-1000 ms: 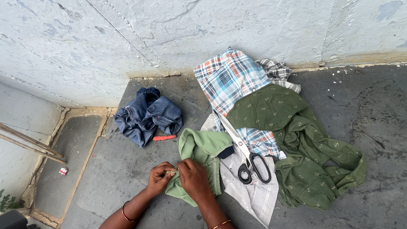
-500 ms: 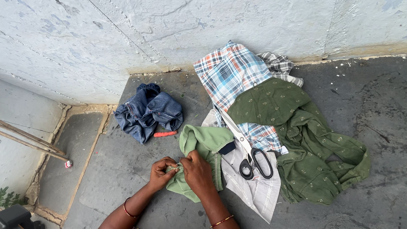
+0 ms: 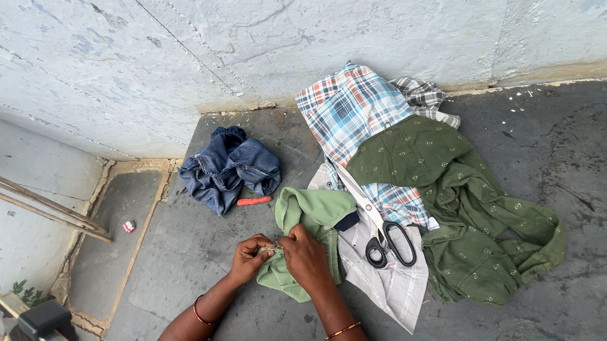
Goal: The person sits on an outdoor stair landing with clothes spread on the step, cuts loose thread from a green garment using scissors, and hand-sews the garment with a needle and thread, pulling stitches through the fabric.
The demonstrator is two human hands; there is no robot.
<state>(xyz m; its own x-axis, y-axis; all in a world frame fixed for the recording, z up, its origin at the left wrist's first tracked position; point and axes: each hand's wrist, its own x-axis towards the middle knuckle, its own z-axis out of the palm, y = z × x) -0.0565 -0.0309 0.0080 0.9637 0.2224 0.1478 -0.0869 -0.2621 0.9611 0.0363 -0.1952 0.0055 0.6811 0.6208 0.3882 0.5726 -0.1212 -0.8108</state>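
My left hand [image 3: 250, 256] and my right hand [image 3: 306, 255] meet over a light green cloth [image 3: 312, 211] lying on the grey floor. Both pinch its left edge between the fingertips, close together. The right hand covers the middle of the cloth. Large black-handled scissors [image 3: 385, 236] lie just right of the cloth on a pale striped fabric [image 3: 394, 284].
A dark green shirt [image 3: 461, 213] and a blue-orange plaid shirt [image 3: 353, 109] lie to the right and behind. A crumpled denim piece [image 3: 227, 167] and a small red stick [image 3: 253, 201] lie to the left. The painted wall [image 3: 257, 35] stands behind; wooden poles [image 3: 23, 201] at left.
The view has shifted slightly. My hands have stayed on the green cloth's edge, drawing a little closer together.
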